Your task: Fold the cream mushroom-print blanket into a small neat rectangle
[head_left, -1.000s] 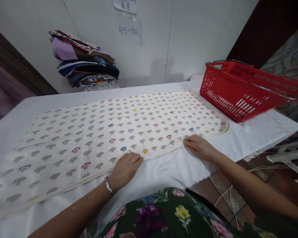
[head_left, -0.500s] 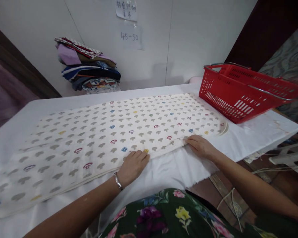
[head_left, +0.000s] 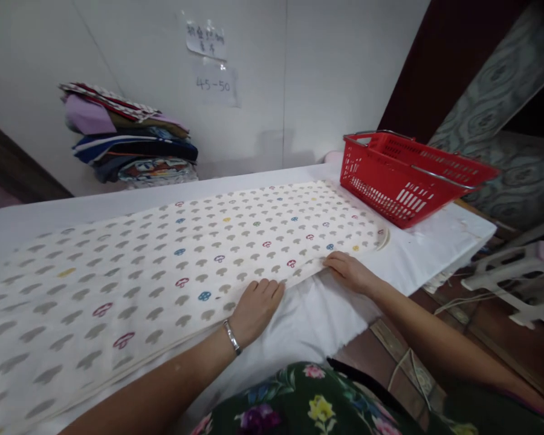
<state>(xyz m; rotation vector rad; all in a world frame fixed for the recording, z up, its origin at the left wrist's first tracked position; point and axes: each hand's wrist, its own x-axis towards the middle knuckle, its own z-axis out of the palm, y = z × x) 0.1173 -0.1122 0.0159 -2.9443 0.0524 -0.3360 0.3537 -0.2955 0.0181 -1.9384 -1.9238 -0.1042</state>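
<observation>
A long cream cloth (head_left: 242,240) printed with grey, blue, red and yellow mushrooms lies flat in layers across the table. My left hand (head_left: 257,309), with a silver bracelet at the wrist, is closed over its front edge near the middle. Farther right along that edge, the fingers of my right hand (head_left: 350,273) pinch the cloth. The thumbs and the undersides of both hands are mostly hidden. Between the hands the edge runs fairly straight, with a slight ripple beside the right fingertips.
A red plastic basket (head_left: 385,181) with metal handles stands at the table's back right. Folded fabrics form a pile (head_left: 131,139) at the back left, against the wall. A white sheet (head_left: 417,260) covers the table. A white plastic stool (head_left: 517,281) is off to the right.
My left hand has slid right along the cloth's front edge, nearer to my right hand, which stays at about the same spot. The view has turned to the right.
</observation>
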